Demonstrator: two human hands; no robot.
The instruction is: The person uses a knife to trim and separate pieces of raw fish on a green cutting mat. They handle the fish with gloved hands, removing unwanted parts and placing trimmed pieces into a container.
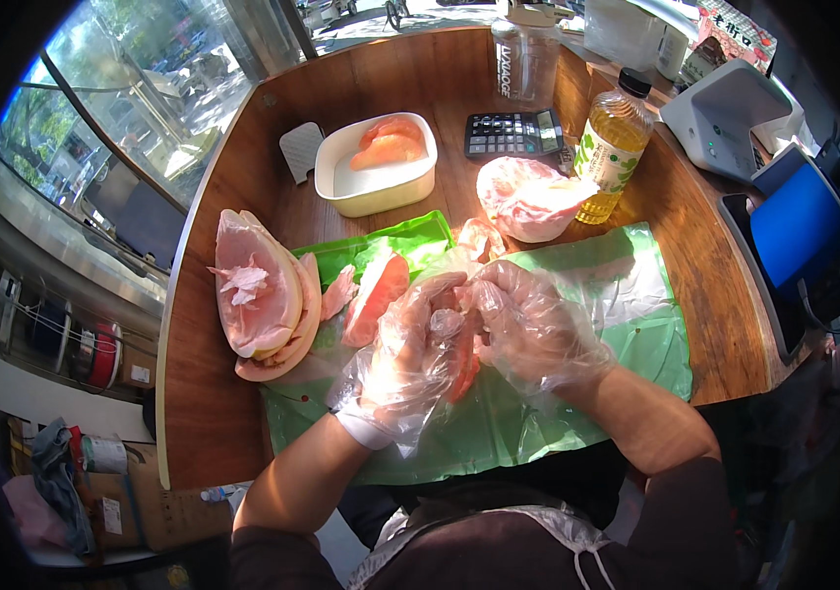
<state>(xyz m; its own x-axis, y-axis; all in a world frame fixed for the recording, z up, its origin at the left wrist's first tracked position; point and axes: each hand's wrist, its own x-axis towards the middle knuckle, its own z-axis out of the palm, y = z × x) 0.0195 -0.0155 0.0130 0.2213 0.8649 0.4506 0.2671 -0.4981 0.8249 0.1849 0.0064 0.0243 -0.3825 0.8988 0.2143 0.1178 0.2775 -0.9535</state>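
Note:
Both my hands wear clear plastic gloves above a green plastic sheet (538, 413). My left hand (420, 346) is closed on a red pomelo segment (464, 369), partly hidden by the fingers. The fingertips of my right hand (534, 317) pinch the membrane at the segment's upper end. Left of my left hand lies another pomelo wedge (377, 299) beside a scrap of peel membrane (339, 292). Thick pomelo rinds (258, 310) are stacked at the left. Beyond my hands rests a partly opened pomelo piece (527, 199). A white plastic container (376, 199) holds peeled pomelo flesh (390, 142).
A calculator (512, 134), a clear plastic cup (527, 63) and a bottle of yellow drink (612, 147) stand at the back. Raised wooden walls (213, 295) border the desk on the left and back. Electronic devices (803, 221) line the right edge.

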